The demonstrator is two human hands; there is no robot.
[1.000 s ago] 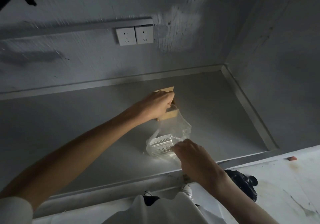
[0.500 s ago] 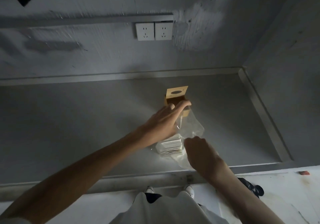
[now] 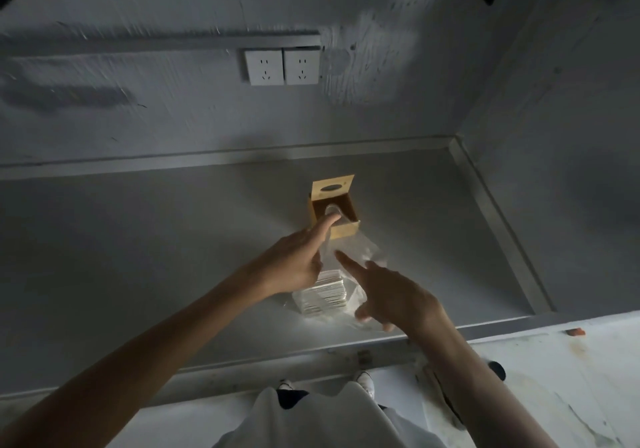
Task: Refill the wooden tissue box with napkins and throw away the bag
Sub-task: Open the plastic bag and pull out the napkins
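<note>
Centrally, on the matte grey counter (image 3: 138, 239), a square wooden tissue box (image 3: 343, 231) is sitting upright, its slotted lid (image 3: 332, 188) standing open toward the wall. A crinkled clear bag (image 3: 363, 253) is lying lengthwise from the near edge to the box, holding stacked white napkins (image 3: 323, 295). The left hand (image 3: 298, 260) is reaching straight-fingered, its forefinger at the box rim. The right hand (image 3: 391, 295) is resting spread on the film.
</note>
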